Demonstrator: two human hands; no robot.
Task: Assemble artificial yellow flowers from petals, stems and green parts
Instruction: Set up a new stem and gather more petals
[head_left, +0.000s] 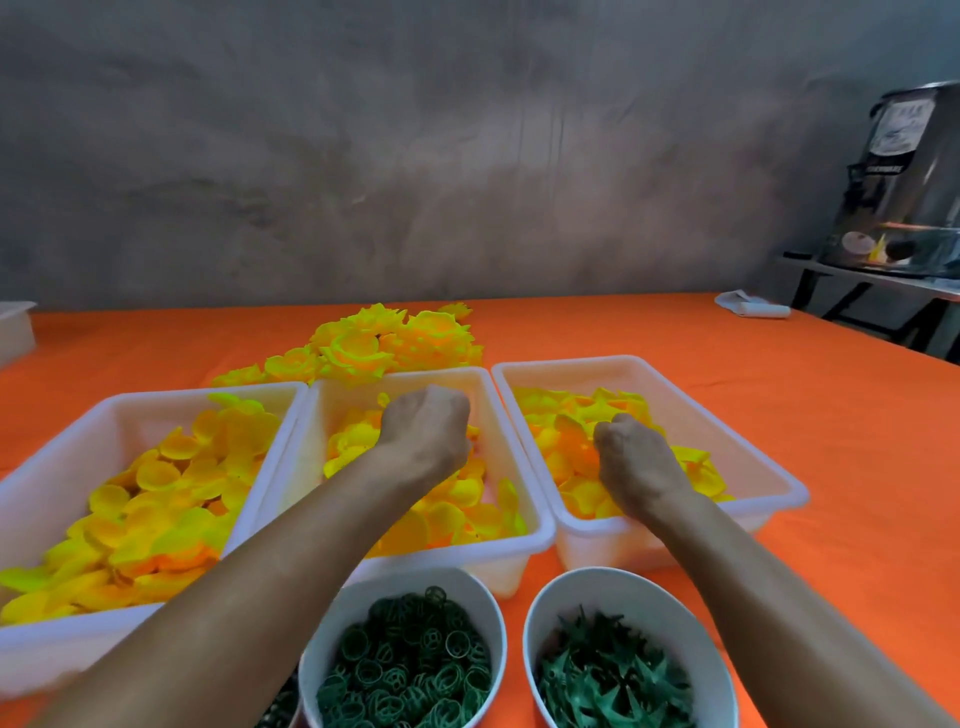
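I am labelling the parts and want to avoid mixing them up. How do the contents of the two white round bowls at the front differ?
The left bowl holds dark green ring-shaped pieces, round with open cut-outs. The right bowl holds lighter green star-shaped pieces with pointed, spiky tips. The rings look small and stacked densely; the stars look wider and lie more loosely. Both bowls are white and round, stand side by side on the orange table, and hold only green parts.

Three white rectangular plastic bins (519, 540) look smooth and faintly translucent. The thin yellow petals (156, 493) inside look matt and cloth-like. An orange cloth table cover (857, 415) is matt. A shiny metal urn (904, 171) stands before a rough grey wall (363, 156).
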